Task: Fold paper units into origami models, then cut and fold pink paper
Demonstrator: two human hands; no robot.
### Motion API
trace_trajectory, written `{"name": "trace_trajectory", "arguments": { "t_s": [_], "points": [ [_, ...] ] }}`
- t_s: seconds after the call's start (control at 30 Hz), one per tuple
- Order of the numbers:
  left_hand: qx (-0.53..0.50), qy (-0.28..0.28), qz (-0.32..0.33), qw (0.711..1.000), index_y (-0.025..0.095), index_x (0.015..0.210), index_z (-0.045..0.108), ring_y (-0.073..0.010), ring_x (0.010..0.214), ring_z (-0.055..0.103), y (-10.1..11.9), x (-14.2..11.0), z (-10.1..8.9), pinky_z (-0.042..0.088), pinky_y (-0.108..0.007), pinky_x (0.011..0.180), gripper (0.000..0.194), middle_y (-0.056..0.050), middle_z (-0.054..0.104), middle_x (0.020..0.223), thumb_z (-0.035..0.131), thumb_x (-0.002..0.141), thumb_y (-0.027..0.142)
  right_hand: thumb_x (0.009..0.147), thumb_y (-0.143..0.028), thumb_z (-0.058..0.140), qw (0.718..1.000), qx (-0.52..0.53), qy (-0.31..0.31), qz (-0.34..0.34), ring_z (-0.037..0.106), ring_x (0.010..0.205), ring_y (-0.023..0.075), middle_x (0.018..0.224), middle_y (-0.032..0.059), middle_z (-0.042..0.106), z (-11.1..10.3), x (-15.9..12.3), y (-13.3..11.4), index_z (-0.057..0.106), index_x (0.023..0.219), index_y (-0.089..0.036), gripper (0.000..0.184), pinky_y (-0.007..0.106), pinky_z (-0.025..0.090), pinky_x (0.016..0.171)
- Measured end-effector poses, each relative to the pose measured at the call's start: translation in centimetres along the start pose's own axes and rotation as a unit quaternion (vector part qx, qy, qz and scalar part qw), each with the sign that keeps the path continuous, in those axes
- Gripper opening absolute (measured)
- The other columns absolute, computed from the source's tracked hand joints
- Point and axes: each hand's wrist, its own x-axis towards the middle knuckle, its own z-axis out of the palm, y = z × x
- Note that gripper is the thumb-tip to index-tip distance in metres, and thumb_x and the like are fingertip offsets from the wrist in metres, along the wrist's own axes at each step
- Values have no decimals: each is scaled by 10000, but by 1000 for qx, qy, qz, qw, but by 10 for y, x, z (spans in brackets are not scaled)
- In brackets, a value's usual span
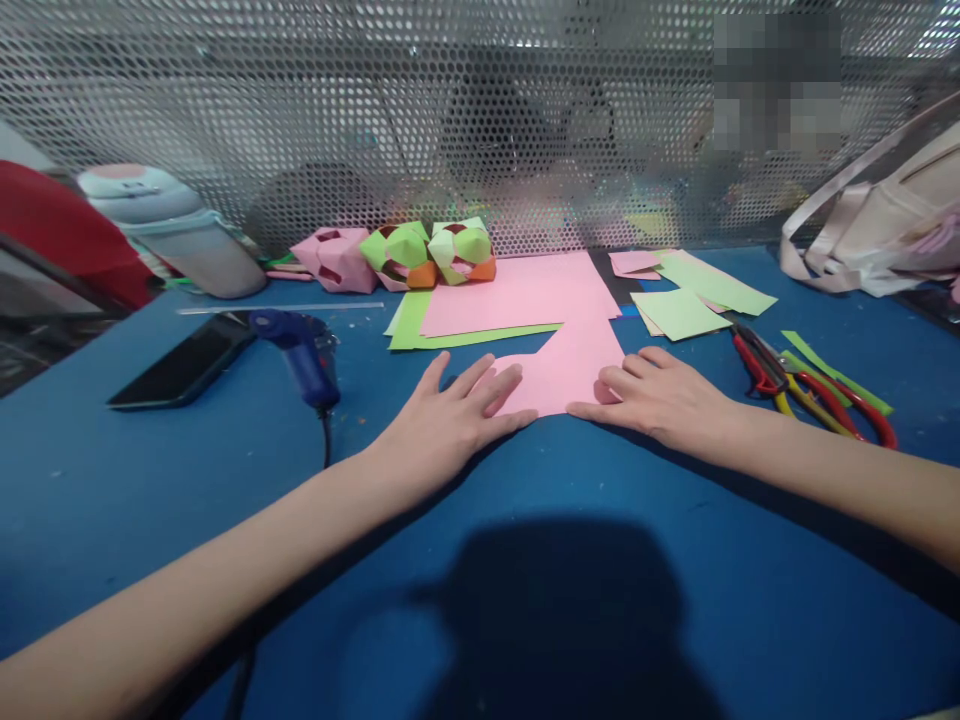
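A pink sheet of paper lies on the blue table between my two hands, its near part bent up and curling at the sides. My left hand is at its left side, the thumb along the near edge and the index finger over the paper, the other fingers spread. At the right side my right hand has its thumb on the near edge and its bent fingers on the paper. Both hands hold the sheet between thumb and fingers. Its far part reaches toward a larger pink sheet, which lies on green paper.
Behind stand a pink folded paper ball and two green ones. Left are a blue glue gun, a phone and a tumbler. Right are green paper pieces, red-handled pliers, scissors and a bag.
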Motion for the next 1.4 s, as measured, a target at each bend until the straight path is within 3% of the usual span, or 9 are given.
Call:
{"name": "trace_trajectory", "arguments": {
  "t_s": [0.23, 0.43, 0.57, 0.7, 0.83, 1.0, 1.13, 1.27, 1.4],
  "points": [
    [-35, 3, 7, 999, 294, 1382, 567, -374, 1443, 367, -9, -28, 5, 334, -680, 1089, 715, -115, 431, 1554, 413, 773, -46, 907, -44, 447, 998, 6, -30, 49, 542, 874, 234, 1115, 84, 638, 3, -42, 8, 514, 1382, -304, 546, 376, 335, 783],
    [-107, 42, -14, 993, 248, 1352, 595, -326, 1347, 487, -14, -55, 13, 419, -558, 1096, 574, -132, 538, 1444, 406, 847, 53, 790, 78, 405, 991, 54, -48, 111, 568, 981, 256, 1167, 110, 617, 8, -72, 7, 528, 1391, -283, 712, 377, 385, 808],
    [-165, 28, -62, 984, 224, 1313, 620, -298, 1214, 586, -15, -61, 11, 501, -474, 1035, 530, -114, 597, 1355, 397, 847, 107, 898, -3, 386, 980, 122, -18, 158, 573, 977, 244, 1135, 99, 628, 14, -73, 3, 594, 1305, -239, 514, 386, 407, 828],
    [-212, 0, -115, 971, 157, 1241, 643, -311, 1248, 563, -15, -64, 5, 479, -488, 1073, 452, -132, 572, 1366, 408, 855, 185, 928, -77, 392, 962, 184, 3, 200, 593, 977, 249, 1115, 84, 644, 18, -74, 5, 624, 1217, -226, 399, 404, 426, 822],
    [-243, 38, -160, 956, 151, 1173, 639, -311, 1293, 531, -3, -58, -8, 456, -500, 1103, 363, -138, 562, 1384, 411, 916, 269, 957, -206, 435, 939, 240, 37, 242, 607, 1051, 279, 1149, 107, 658, 9, -57, 6, 605, 1221, -191, 315, 452, 463, 885],
    [-262, 62, -59, 961, 123, 1303, 559, -269, 1345, 513, 29, -21, -13, 430, -456, 1144, 389, -159, 543, 1441, 441, 980, 304, 980, -253, 439, 935, 309, 86, 150, 582, 1215, 273, 1299, 131, 646, -6, 5, -32, 572, 1292, -150, 354, 472, 446, 1044],
    [-224, 97, 3, 970, 91, 1339, 511, -254, 1312, 555, 44, -5, 2, 471, -409, 1111, 419, -179, 590, 1384, 446, 1001, 330, 1003, -319, 400, 938, 337, 53, 65, 419, 1414, 334, 1510, 271, 430, -3, 36, -61, 367, 1473, 26, 584, 517, 368, 1149],
    [-102, 160, 59, 980, 53, 1255, 561, -314, 1285, 579, 44, -12, 14, 515, -458, 1051, 457, -241, 598, 1358, 345, 1037, 391, 984, -587, 387, 925, 370, -52, 68, 278, 1481, 369, 1582, 271, 282, -4, 20, -57, 292, 1522, 27, 822, 540, 302, 1194],
    [-41, 165, 56, 984, 65, 1206, 602, -313, 1193, 646, 41, -17, 13, 563, -428, 977, 509, -215, 645, 1306, 306, 1039, 444, 964, -651, 373, 921, 366, -74, 111, 269, 1486, 364, 1586, 261, 272, -7, -11, -47, 285, 1531, 8, 875, 544, 292, 1199]
  ]
}}
